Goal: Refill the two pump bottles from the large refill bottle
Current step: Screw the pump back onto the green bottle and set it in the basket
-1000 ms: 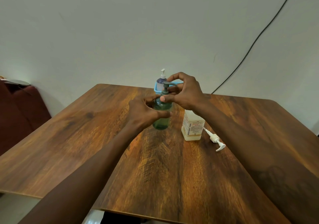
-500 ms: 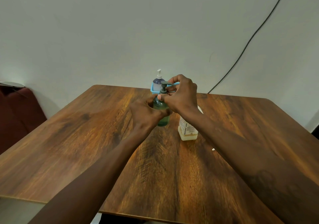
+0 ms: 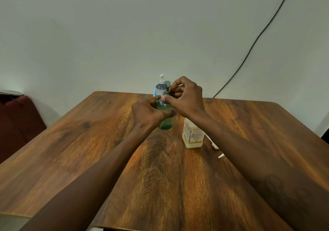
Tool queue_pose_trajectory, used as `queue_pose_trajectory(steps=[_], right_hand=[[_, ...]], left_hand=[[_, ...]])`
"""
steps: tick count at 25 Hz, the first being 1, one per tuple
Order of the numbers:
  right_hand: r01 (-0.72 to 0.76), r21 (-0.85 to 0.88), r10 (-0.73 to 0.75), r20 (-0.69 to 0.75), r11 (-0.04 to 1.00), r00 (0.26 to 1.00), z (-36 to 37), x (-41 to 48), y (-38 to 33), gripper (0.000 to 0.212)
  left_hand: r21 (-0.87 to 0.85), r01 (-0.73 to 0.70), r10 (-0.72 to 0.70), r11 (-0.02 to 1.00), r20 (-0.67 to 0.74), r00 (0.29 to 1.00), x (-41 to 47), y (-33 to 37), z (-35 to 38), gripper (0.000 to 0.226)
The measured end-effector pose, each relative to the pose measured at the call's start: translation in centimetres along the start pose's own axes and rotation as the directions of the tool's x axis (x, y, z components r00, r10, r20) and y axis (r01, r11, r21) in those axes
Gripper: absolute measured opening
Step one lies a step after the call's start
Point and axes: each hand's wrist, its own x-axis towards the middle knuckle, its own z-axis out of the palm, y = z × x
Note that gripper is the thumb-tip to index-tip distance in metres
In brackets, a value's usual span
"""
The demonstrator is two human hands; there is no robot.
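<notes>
pump head [image 3: 167, 86] turned | refill bottle [image 3: 193, 134] under right forearm

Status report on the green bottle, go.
Left hand wrapped around green pump bottle. Right hand pinching its pump head. White square bottle just right of it, clear of the grip.

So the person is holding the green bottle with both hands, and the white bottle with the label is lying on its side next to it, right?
Not quite. The head view shows the white labelled bottle standing upright on the table, not lying on its side. The rest is right: the left hand holds the green bottle by its body, and the right hand is at its pump top.
</notes>
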Motion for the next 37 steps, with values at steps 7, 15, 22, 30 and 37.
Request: queue_pose_trajectory(steps=[7, 15, 22, 30, 37], right_hand=[[-0.04, -0.053, 0.051, 0.225, 0.998, 0.973, -1.4, 5.4, 2.7, 0.046], [-0.083, -0.068, 0.089, 0.087, 0.994, 0.992, 0.3, 13.4, 9.3, 0.036], [-0.071, -0.08, 0.074, 0.03, 0.994, 0.997, 3.0, 18.0, 16.1, 0.029], [-0.088, -0.117, 0.099, 0.089, 0.989, 0.991, 5.8, 19.6, 21.9, 0.027], [-0.128, -0.15, 0.142, 0.089, 0.98, 0.986, 7.1, 19.7, 24.4, 0.025]], left_hand=[[0.01, -0.022, 0.022, 1.0, 0.026, 0.999, 5.1, 0.3, 1.7, 0.071], [0.074, 0.027, -0.031, 0.997, 0.055, 0.998, 14.1, -2.5, 8.5, 0.067], [0.072, 0.041, -0.048, 0.997, 0.101, 0.994, 19.8, -6.8, 14.3, 0.052], [0.113, 0.078, -0.092, 0.99, 0.123, 0.988, 21.1, -11.3, 18.3, 0.05], [0.174, 0.078, -0.111, 0.982, 0.19, 0.975, 20.6, -13.0, 19.6, 0.07]])
